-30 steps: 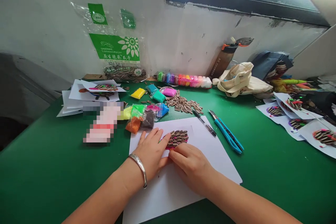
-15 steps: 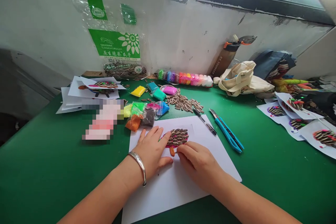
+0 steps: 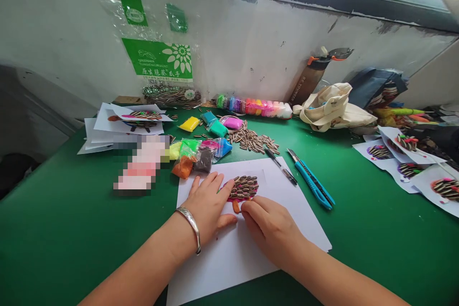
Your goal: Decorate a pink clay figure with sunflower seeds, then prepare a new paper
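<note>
White paper (image 3: 229, 263) lies on the green table, bearing a picture made of overlapping striped sunflower seeds (image 3: 244, 187) on magenta clay. My left hand (image 3: 208, 205), with a silver bangle (image 3: 191, 227) at its wrist, rests flat with fingers spread across the paper; its index finger covers the picture's left edge. Below the seeds sticks out a short piece of orange clay (image 3: 235, 206). Right beside that piece, my right hand (image 3: 274, 227) is closed, thumb and fingers pressed together at the paper. Whatever sits between those fingertips is hidden.
Bags of coloured clay (image 3: 204, 158) and a heap of loose sunflower seeds (image 3: 254, 138) lie behind the paper. A pen (image 3: 281, 167) and a blue utility knife (image 3: 311, 179) are at its right. Finished seed pictures (image 3: 409, 169) lie far right; more papers (image 3: 125, 124) are stacked left.
My right fingertips have shifted very slightly down and more orange clay shows above them. A small thing visible at those fingertips earlier is now hidden. My left hand stays in place.
</note>
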Demonstrator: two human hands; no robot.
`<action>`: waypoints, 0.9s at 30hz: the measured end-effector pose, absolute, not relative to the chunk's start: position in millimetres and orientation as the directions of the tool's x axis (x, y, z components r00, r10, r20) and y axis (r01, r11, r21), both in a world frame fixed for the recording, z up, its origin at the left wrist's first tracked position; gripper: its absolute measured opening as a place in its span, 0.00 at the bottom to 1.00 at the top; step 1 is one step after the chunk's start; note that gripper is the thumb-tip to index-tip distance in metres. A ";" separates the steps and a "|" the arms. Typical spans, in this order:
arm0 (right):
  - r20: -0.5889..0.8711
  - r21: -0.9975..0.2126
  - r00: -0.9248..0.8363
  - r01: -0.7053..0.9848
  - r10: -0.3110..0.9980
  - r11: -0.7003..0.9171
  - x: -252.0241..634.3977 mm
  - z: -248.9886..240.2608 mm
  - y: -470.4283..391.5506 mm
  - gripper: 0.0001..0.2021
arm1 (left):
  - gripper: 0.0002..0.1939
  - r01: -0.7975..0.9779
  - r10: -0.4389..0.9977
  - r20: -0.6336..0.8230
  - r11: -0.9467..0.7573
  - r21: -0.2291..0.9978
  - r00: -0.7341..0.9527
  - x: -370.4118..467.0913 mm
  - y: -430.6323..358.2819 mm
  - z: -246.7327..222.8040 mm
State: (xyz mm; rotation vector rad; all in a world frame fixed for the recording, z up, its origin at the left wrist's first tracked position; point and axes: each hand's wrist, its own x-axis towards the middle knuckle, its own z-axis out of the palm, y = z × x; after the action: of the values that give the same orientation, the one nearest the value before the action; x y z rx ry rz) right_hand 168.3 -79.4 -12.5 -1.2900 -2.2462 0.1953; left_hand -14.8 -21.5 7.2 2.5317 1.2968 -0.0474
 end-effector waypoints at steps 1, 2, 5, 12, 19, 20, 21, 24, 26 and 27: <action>0.373 -0.371 -0.401 0.762 0.837 0.531 167.8 -13.7 -79.2 0.10 | 0.35 0.798 0.788 -0.161 -0.553 0.239 0.594 -15.0 -21.4 6.6; 0.366 -0.363 -0.407 0.766 0.837 0.531 167.2 -15.1 -79.2 0.10 | 0.35 0.799 0.789 -0.159 -0.555 0.231 0.594 -15.1 -21.4 6.2; 0.337 -0.338 -0.427 0.777 0.839 0.531 165.2 -18.7 -79.9 0.10 | 0.35 0.802 0.789 -0.160 -0.559 0.213 0.593 -15.3 -21.8 6.7; 0.358 -0.380 -0.408 0.758 0.840 0.530 165.1 -13.5 -79.5 0.11 | 0.34 0.810 0.785 -0.206 -0.545 0.218 0.584 -13.7 -22.3 13.7; 0.336 -0.390 -0.417 0.754 0.844 0.528 164.5 -14.8 -78.1 0.10 | 0.35 0.805 0.784 -0.191 -0.553 0.216 0.590 -13.8 -21.9 12.5; 0.333 -0.399 -0.417 0.751 0.846 0.527 164.6 -15.1 -78.0 0.10 | 0.35 0.805 0.785 -0.186 -0.555 0.212 0.590 -13.9 -21.9 11.9; 0.335 -0.408 -0.414 0.745 0.846 0.527 164.8 -15.3 -78.0 0.10 | 0.34 0.805 0.786 -0.184 -0.556 0.209 0.590 -13.9 -21.9 11.4; 0.351 -0.431 -0.408 0.728 0.843 0.533 165.9 -14.7 -77.7 0.10 | 0.35 0.802 0.782 -0.190 -0.559 0.210 0.594 -13.8 -21.8 11.5; 0.356 -0.419 -0.421 0.726 0.834 0.546 166.0 -14.3 -77.2 0.10 | 0.35 0.802 0.780 -0.196 -0.559 0.212 0.595 -13.7 -21.7 12.6; 0.355 -0.404 -0.433 0.728 0.829 0.554 165.8 -14.0 -76.8 0.10 | 0.35 0.803 0.780 -0.199 -0.558 0.211 0.594 -13.6 -21.7 13.4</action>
State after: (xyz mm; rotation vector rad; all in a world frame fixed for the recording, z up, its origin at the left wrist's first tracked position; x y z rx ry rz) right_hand 165.8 -76.8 -14.0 -1.2509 -2.2741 0.2582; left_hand -13.6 -21.7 13.4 2.5455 1.2958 -0.1191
